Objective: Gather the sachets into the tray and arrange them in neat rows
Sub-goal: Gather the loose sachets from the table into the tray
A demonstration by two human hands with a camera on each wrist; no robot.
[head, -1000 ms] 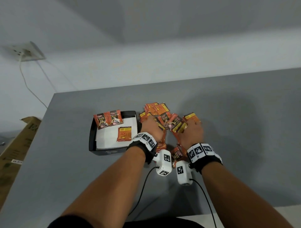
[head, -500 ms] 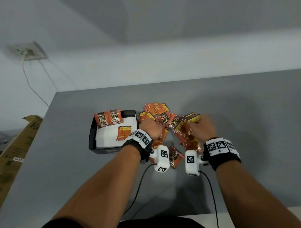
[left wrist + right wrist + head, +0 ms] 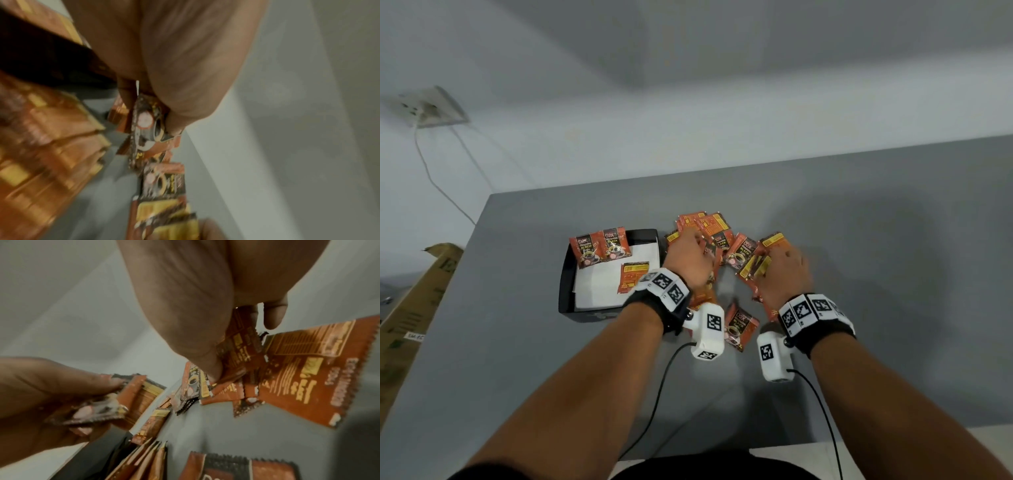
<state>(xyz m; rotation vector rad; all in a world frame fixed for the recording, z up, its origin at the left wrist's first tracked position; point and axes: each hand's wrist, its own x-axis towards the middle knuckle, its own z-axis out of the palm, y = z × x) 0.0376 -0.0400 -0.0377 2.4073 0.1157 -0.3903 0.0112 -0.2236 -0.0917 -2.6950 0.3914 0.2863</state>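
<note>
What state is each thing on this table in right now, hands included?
Tray: open, three sachets inside.
Tray sachets: two lie face up, one back up, all flat.
Loose sachets: jumbled pile beside the tray.
Lone sachet: flat, between the wrists.
Left hand: pinching a sachet.
Right hand: gripping sachets.

Sachets (image 3: 743,253) before me: orange-red with black panels, yellow bars and a printed coffee cup. Tray (image 3: 566,274): black walls, white lining. Table (image 3: 859,240): plain grey. My wristbands (image 3: 812,310) are black, carrying white blocks with black square-code patterns. Wall (image 3: 688,102) pale grey; cardboard box (image 3: 410,308) brown.
</note>
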